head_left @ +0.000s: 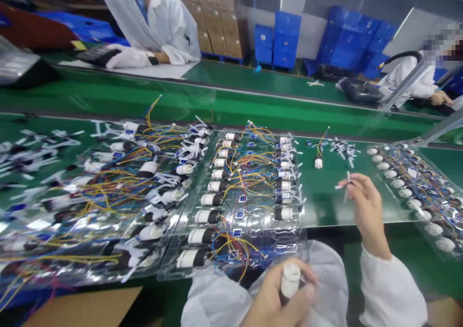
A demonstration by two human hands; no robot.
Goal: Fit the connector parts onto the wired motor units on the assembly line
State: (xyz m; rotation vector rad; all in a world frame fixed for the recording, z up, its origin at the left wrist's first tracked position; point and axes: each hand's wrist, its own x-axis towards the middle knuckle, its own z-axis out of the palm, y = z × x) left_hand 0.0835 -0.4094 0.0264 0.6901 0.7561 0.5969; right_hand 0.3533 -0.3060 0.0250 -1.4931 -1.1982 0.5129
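Observation:
Close to my body, my left hand (269, 295) is wrapped round a small white cylinder (290, 279) with a round top, possibly a motor; its lower part is hidden by my fingers. Over the green bench, my right hand (368, 211) pinches a small piece with white strips (348, 176) sticking out several ways. Beyond that hand lies a heap of similar white-stripped pieces (343, 149). One white cylinder with coloured wires (318, 163) stands by itself left of the heap. A clear tray (191, 206) to the left holds rows of wired black-and-white cylinders.
Another clear tray of wired cylinders (412, 204) sits at the right. Farther left are more wired cylinders (148, 169) and scattered stripped pieces (32, 158). A metal post (407, 83) rises at the right. Across the bench, a person in white (159, 23) works wearing a glove.

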